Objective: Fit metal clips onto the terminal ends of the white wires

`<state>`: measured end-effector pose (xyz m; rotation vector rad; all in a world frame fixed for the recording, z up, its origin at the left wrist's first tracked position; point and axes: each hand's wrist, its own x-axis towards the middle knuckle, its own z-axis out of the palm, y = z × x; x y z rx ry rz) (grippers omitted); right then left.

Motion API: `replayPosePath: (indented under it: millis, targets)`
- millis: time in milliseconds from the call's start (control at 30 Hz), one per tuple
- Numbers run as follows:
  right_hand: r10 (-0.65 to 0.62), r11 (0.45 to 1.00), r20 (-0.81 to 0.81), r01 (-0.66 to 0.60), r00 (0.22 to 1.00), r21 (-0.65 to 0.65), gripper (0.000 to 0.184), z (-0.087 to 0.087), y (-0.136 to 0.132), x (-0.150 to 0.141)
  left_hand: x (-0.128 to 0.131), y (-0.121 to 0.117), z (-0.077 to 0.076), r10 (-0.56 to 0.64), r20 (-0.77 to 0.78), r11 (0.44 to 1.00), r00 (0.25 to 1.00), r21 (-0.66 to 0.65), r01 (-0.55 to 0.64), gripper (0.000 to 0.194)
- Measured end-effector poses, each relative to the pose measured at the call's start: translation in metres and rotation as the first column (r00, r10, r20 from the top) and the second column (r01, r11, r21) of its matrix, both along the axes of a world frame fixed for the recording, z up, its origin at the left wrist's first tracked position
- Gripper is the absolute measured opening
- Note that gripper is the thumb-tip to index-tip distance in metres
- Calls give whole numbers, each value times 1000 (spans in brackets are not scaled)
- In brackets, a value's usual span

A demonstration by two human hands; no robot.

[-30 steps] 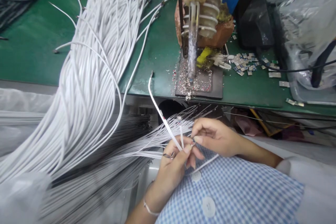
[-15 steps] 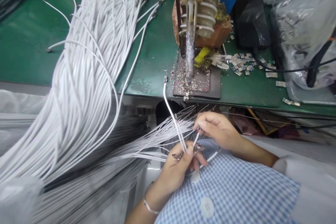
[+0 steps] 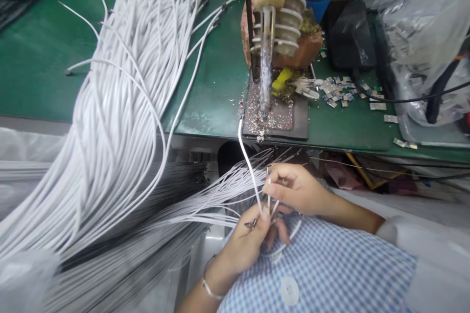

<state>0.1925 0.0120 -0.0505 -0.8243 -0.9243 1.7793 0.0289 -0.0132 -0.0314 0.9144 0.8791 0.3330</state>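
My left hand (image 3: 246, 242) is closed, with thumb and fingers pinching several white cables. One white cable (image 3: 246, 156) runs up from it, and its bare-wired tip rests by the bench edge. A small metal connector (image 3: 250, 225) pokes out between the left fingers. Just above and to the right, my right hand (image 3: 299, 190) pinches a short upright cable end (image 3: 269, 193) between thumb and fingers. Its fingertips partly hide that end. Another cable loops below the hands over the blue checked cloth (image 3: 323, 259).
A soldering iron (image 3: 266, 54) points down over a solder-littered plate (image 3: 299, 124). Left lies a big bundle of white cables (image 3: 121, 122); another bundle (image 3: 205, 205) hangs below the bench (image 3: 205, 98). Loose connectors (image 3: 332, 89) and a plastic bag (image 3: 422, 58) are at right.
My right hand has moved slightly left and down, and the cable end in it now stands upright. The long cable's tip has shifted right, towards the plate.
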Motion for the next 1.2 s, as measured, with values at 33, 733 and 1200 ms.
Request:
replayPosePath:
  millis: [33, 733, 1200]
  targets:
    - [8, 1000, -4, -8, 1000, -7, 27, 0, 0, 0, -1, -1, -1, 26, 7, 1000, 1000, -2, -26, 42]
    - [-116, 875, 414, -104, 903, 472, 19, 6, 10, -1, -9, 14, -7, 446, 20, 871, 895, 219, -440, 24]
    - [-112, 876, 507, -156, 855, 457, 17, 0, 6, 20, 1, 23, 12, 374, -122, 889, 919, 329, -318, 24]
